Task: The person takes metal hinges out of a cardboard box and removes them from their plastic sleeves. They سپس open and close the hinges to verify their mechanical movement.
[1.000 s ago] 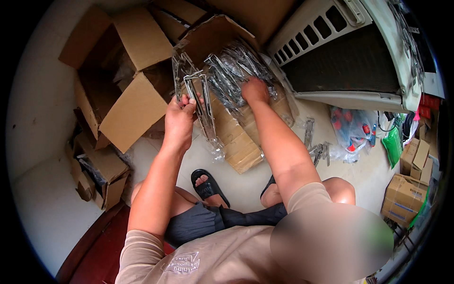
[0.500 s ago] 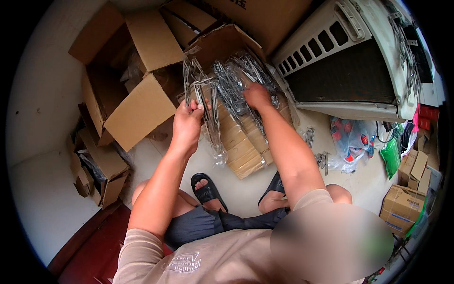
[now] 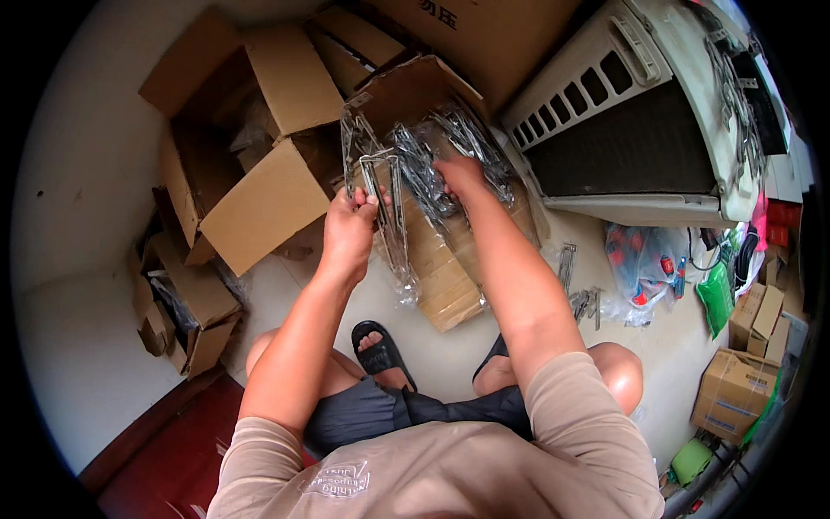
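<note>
My left hand [image 3: 348,229] is closed around several thin metal brackets [image 3: 391,203], long and bent, partly in clear plastic. They hang over the near left side of an open cardboard box [image 3: 443,290] with tape on its front flap. Inside that box lie more metal pieces [image 3: 471,138] in clear wrapping. My right hand [image 3: 462,178] reaches into the box, its fingers closed on a plastic-wrapped bundle of metal pieces [image 3: 419,164]. The fingertips are partly hidden by the plastic.
Open cardboard boxes [image 3: 264,203] stand at the left. A grey-white slatted appliance [image 3: 605,121] stands at the right. Loose metal pieces [image 3: 586,307] and a plastic bag [image 3: 644,259] with red and blue items lie on the floor. Small cartons [image 3: 733,389] sit farther right.
My right hand has moved a little left over the wrapped metal pieces. My left hand keeps hold of the brackets in nearly the same place. The view has shifted slightly.
</note>
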Available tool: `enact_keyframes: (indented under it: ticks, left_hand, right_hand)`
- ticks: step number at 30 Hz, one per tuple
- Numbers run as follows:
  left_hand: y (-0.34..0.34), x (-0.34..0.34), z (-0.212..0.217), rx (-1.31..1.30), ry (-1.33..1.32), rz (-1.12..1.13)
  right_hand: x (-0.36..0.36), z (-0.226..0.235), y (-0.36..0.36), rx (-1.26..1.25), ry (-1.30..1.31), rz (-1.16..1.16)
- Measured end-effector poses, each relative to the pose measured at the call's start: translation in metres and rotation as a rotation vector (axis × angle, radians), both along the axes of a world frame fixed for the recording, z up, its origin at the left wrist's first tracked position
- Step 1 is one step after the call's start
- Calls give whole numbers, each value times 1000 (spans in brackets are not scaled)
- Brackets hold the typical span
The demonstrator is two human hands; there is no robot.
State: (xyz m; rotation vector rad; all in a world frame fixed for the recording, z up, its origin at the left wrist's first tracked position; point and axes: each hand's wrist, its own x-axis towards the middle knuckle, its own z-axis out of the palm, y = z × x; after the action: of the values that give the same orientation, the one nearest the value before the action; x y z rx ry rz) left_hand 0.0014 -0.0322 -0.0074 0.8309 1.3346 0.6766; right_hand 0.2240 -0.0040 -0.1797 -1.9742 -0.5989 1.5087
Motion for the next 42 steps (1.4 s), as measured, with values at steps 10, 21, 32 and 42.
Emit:
enact_keyframes:
  ticks: [10, 21, 32, 42]
  left_hand:
    - [-3, -4, -3, 6, -42, 18]
    - [1, -9, 0, -17, -47, 77]
    - [6, -7, -2, -25, -47, 87]
    - [9, -2, -8, -29, -56, 69]
  right_hand:
    - [20, -19, -48, 139, 527, -250]
    - [22, -39, -66, 198, 649, -420]
    - [33, -46, -53, 241, 806, -663]
    - [39, -12, -69, 432, 1081, -683]
